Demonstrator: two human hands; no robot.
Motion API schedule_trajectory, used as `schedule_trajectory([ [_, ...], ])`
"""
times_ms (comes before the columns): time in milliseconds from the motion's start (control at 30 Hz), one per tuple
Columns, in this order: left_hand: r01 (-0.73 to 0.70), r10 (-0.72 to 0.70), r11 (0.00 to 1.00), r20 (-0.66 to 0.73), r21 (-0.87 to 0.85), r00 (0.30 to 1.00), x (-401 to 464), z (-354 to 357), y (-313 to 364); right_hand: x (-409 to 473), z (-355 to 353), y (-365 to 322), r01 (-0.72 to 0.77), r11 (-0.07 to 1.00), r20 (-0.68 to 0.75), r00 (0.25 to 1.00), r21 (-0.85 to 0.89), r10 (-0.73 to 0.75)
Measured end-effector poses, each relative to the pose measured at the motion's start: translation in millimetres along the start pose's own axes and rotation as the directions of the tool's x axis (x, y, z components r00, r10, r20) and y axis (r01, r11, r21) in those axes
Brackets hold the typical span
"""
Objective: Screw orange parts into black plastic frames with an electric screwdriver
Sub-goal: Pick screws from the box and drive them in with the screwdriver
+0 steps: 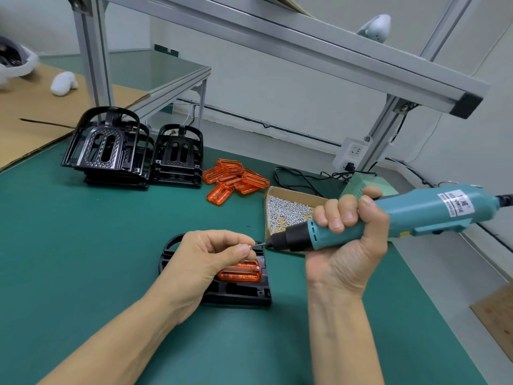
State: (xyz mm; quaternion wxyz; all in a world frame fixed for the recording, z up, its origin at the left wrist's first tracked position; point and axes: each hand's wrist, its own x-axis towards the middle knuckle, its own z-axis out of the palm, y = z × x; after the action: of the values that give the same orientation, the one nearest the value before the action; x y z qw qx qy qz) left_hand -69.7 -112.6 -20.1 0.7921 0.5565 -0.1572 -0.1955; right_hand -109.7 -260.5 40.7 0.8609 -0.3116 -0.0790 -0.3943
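Black plastic frame (238,290): flat on green counter (83,245), toward its near edge, orange part (241,273) seated in it. Left hand (205,259): above frame, fingers pinching a small screw (250,246) against the bit tip. Right hand (349,237): fingers wrapped round teal electric screwdriver (388,215), held nearly level. Far edge: stacked frames (133,151), loose orange parts (236,177). Screw box (288,209): right of centre.

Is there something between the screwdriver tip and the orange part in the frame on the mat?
Yes. The left hand pinches a screw at the screwdriver tip, above the orange part.
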Motion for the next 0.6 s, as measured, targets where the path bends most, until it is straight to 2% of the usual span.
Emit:
schedule_trajectory([
  [367,-0.045,0.047,0.995,-0.021,0.086,0.999,1.0,-1.8,-0.1,-1.9,-0.6,5.9,0.015,1.0,0.002,1.0,-0.005,-0.015],
  [467,-0.047,0.047,0.98,0.001,0.193,0.999,0.2,-10.6,7.8,2.1,-1.5,5.7,-0.013,1.0,0.005,1.0,-0.006,0.013],
  [533,-0.064,0.088,0.943,-0.058,0.327,0.994,2.2,-24.9,13.2,4.5,-1.1,7.1,-0.041,0.999,0.03,0.999,-0.029,0.042],
  [600,-0.088,0.171,0.808,-0.088,0.583,0.981,3.0,-40.2,17.8,4.9,-0.4,11.2,-0.08,0.994,0.066,0.994,-0.078,0.085],
])
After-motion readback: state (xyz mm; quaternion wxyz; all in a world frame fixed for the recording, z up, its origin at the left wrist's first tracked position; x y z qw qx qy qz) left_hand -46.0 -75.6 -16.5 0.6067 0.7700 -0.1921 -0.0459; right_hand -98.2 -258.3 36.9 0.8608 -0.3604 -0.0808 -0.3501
